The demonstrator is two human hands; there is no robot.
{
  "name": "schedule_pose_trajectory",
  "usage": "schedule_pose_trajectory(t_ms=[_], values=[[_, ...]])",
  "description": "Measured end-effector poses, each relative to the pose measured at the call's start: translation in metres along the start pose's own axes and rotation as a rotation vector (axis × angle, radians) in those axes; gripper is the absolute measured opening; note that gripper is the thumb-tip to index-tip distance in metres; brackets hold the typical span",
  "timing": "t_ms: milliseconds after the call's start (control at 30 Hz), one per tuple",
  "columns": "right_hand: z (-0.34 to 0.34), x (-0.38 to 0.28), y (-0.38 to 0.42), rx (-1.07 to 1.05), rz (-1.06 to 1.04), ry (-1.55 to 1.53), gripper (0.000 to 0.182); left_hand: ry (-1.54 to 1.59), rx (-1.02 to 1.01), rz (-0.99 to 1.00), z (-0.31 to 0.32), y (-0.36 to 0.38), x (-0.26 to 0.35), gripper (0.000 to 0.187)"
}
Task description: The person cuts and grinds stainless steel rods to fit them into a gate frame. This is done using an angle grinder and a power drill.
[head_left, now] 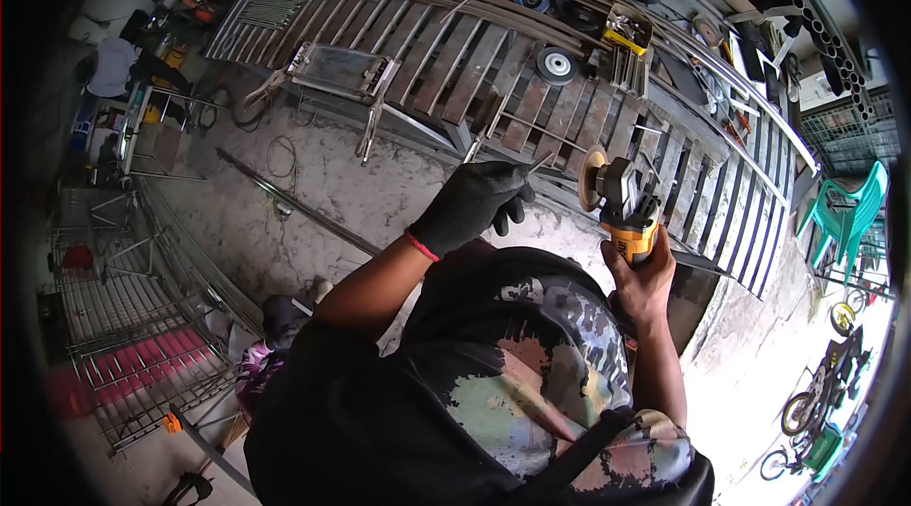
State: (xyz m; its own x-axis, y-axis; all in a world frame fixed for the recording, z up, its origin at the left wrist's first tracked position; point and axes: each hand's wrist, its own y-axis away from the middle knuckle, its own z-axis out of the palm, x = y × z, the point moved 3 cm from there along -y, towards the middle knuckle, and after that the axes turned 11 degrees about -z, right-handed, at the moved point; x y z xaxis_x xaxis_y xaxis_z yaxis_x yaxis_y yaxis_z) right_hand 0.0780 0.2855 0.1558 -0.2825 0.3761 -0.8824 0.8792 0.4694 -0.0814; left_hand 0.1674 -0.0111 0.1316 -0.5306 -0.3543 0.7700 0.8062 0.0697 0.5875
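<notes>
Head view: grinder (622,202) beside workbench edge (531,160)

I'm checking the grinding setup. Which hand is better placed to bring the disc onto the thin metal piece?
Probably the right hand: it already grips the grinder, disc beside the metal piece pinched in the gloved left hand.

An orange angle grinder (626,212) is gripped by its body in the bare right hand (643,280), with its disc (593,180) turned towards the left hand (472,204). A thin metal rod (541,163) is pinched in the fingers (517,195) of the left hand, which is covered by a black glove. Both are held above a slatted metal gate (493,70) laid flat, on which loose grinding discs (555,64) are lying.
</notes>
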Motion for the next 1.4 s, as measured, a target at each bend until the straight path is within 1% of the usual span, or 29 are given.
schedule_pose_trajectory(t_ms=[33, 133, 167, 233, 333, 400, 433, 533, 667, 733, 833, 933, 1100, 1233, 1300, 1400], values=[[0.001, 0.005, 0.0, 0.008, -0.026, 0.0, 0.059, 0.0, 0.015, 0.005, 0.002, 0.003, 0.003, 0.042], [-0.003, -0.001, -0.001, -0.036, 0.098, -0.042, 0.061, 0.031, 0.003, 0.005, 0.007, 0.002, 0.004, 0.037], [-0.002, 0.006, -0.001, -0.022, 0.005, 0.017, 0.063, 0.046, 0.0, 0.004, 0.006, 0.001, 0.005, 0.036], [-0.004, 0.009, -0.001, -0.033, 0.018, 0.012, 0.065, 0.075, -0.02, 0.012, 0.006, -0.003, 0.001, 0.035], [-0.003, 0.013, -0.001, -0.016, -0.033, 0.01, 0.065, 0.039, -0.005, 0.014, 0.01, -0.003, 0.004, 0.035], [-0.005, 0.007, -0.003, -0.061, -0.015, 0.063, 0.066, -0.031, 0.028, 0.018, 0.014, -0.002, 0.008, 0.035], [-0.005, 0.004, -0.004, -0.084, -0.008, 0.087, 0.066, -0.026, 0.011, 0.031, 0.016, -0.003, 0.009, 0.034], [-0.003, 0.005, -0.003, -0.094, 0.013, 0.086, 0.063, -0.021, -0.01, 0.056, 0.016, -0.006, 0.007, 0.031], [0.0, -0.004, -0.005, -0.06, -0.008, -0.012, 0.054, -0.036, -0.006, 0.066, 0.011, -0.011, 0.001, 0.026], [-0.001, 0.0, -0.005, -0.098, 0.028, -0.003, 0.055, -0.051, 0.014, 0.104, 0.011, -0.014, 0.0, 0.022], [-0.001, 0.004, -0.004, -0.103, 0.03, -0.021, 0.056, -0.107, 0.043, 0.037, 0.013, -0.006, 0.009, 0.021], [0.0, 0.003, -0.005, -0.105, 0.012, -0.019, 0.056, -0.177, 0.078, 0.061, 0.013, -0.007, 0.01, 0.021], [-0.001, 0.003, -0.006, -0.117, 0.01, 0.01, 0.054, -0.163, 0.077, 0.104, 0.011, -0.008, 0.009, 0.019], [0.001, 0.005, -0.006, -0.094, -0.013, 0.002, 0.058, -0.181, 0.087, 0.173, 0.009, -0.007, 0.008, 0.016], [0.0, 0.003, -0.007, -0.104, -0.003, 0.013, 0.058, -0.158, 0.07, 0.218, 0.009, -0.009, 0.004, 0.014], [0.0, 0.003, -0.008, -0.091, -0.037, -0.049, 0.058, -0.168, 0.037, 0.273, 0.005, -0.012, -0.001, 0.012]])
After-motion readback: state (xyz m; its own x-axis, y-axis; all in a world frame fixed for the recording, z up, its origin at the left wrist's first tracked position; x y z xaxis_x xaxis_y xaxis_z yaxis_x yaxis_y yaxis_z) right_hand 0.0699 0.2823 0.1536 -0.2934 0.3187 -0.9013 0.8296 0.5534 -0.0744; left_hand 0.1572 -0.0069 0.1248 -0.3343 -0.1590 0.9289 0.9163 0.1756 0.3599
